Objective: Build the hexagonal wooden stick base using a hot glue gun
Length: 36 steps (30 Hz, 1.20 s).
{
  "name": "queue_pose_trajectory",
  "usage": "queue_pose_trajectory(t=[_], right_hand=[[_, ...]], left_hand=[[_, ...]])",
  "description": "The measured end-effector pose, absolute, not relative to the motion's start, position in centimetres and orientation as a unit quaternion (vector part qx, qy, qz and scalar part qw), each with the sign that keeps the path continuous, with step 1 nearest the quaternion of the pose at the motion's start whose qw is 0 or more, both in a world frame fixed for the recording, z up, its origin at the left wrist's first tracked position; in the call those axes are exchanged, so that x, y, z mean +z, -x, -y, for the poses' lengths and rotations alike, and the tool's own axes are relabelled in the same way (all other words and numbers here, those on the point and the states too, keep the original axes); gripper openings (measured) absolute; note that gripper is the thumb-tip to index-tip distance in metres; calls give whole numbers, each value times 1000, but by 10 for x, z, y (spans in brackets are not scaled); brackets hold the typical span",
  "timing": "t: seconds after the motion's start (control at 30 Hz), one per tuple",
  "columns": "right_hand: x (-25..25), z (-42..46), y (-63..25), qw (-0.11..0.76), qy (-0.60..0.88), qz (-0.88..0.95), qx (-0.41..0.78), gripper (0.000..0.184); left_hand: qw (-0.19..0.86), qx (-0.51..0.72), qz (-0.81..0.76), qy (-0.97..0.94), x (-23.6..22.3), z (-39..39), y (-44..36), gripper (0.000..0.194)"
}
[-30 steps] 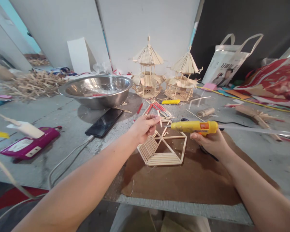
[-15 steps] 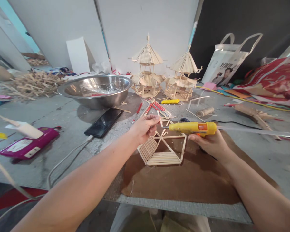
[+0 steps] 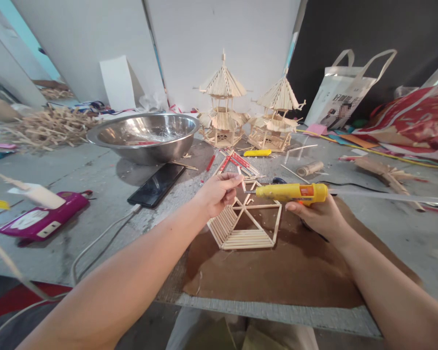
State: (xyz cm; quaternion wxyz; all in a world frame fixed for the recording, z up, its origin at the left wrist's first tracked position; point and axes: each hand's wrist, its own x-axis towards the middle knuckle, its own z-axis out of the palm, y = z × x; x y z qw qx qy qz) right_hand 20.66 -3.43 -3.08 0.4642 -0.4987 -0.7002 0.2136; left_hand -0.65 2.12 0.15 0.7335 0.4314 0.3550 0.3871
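My right hand is wrapped round a yellow hot glue gun, whose nozzle points left. A clear glue stick runs out of its back end. With thumb and fingers pinched, my left hand holds a short thin wooden stick just in front of the nozzle. Under both hands lies a hexagonal frame of wooden sticks, its left and front sections filled with rows of sticks. The frame rests on a brown board, partly hidden by my left hand.
Behind stand two stick pagodas. A steel bowl, a black phone and a purple power strip are to the left, with a stick heap beyond. A cardboard roll and white bag lie right.
Almost nothing differs. Both hands stay in place, the glue gun's nozzle still close to the stick in my left hand.
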Motion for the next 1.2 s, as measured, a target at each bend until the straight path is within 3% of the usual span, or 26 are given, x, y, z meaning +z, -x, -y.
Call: queue_pose_trajectory(t=[0.4, 0.5, 0.77, 1.2], right_hand=[[-31, 32, -205, 509, 511, 645, 252, 17], [-25, 32, -203, 537, 523, 607, 265, 19], [-22, 31, -207, 562, 545, 549, 292, 25], [-17, 30, -203, 550, 554, 559, 279, 26]], left_hand=[[712, 375, -359, -472, -1, -22, 8, 14], [656, 326, -396, -555, -3, -20, 7, 14], [382, 170, -407, -812, -4, -16, 8, 10], [350, 95, -337, -869, -11, -14, 7, 11]])
